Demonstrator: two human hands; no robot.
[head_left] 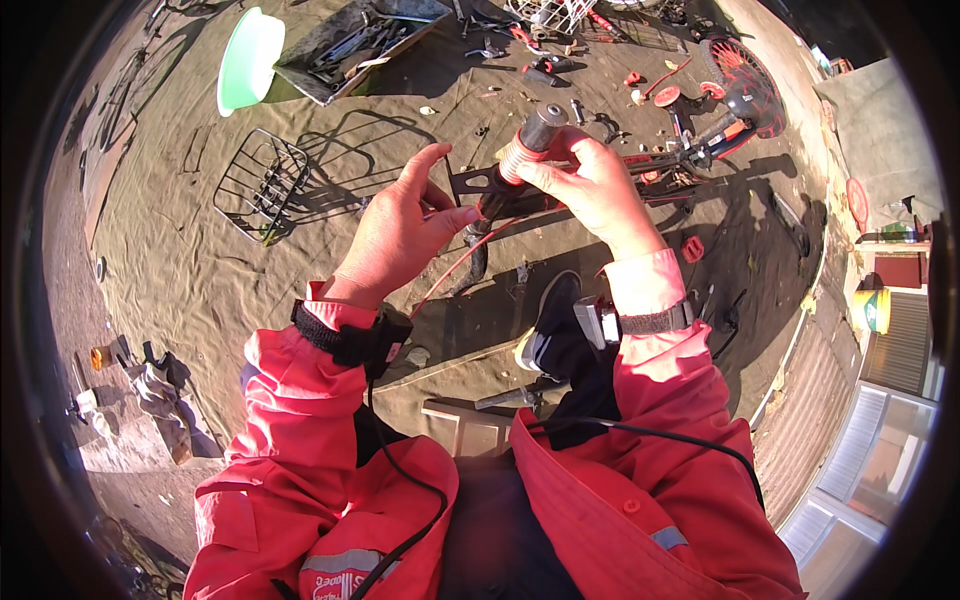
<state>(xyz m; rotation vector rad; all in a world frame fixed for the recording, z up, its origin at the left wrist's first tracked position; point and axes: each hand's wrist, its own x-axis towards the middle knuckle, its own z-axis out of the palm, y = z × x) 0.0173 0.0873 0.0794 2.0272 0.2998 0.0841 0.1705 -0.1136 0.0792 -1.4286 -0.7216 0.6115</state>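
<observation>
A dark bicycle frame (650,168) lies across the cloth in front of me, its tube standing up between my hands with a silver-grey top (545,122). Around this tube, below the top, sits a red ribbed sleeve (517,160). My right hand (590,185) has its thumb and fingers closed on the sleeve from the right. On the left side of the tube is my left hand (405,225), index finger stretched upward and thumb reaching toward the tube, the two apart. Its other fingers are partly hidden. A thin red cable (455,268) runs below the thumb tip.
A black wire rack (262,187) lies at the left. Farther back are a pale green basin (250,62), a tray of tools (325,85) and scattered pliers and parts. A red-spoked wheel (745,75) is at the far right. My shoe (550,310) rests near the frame.
</observation>
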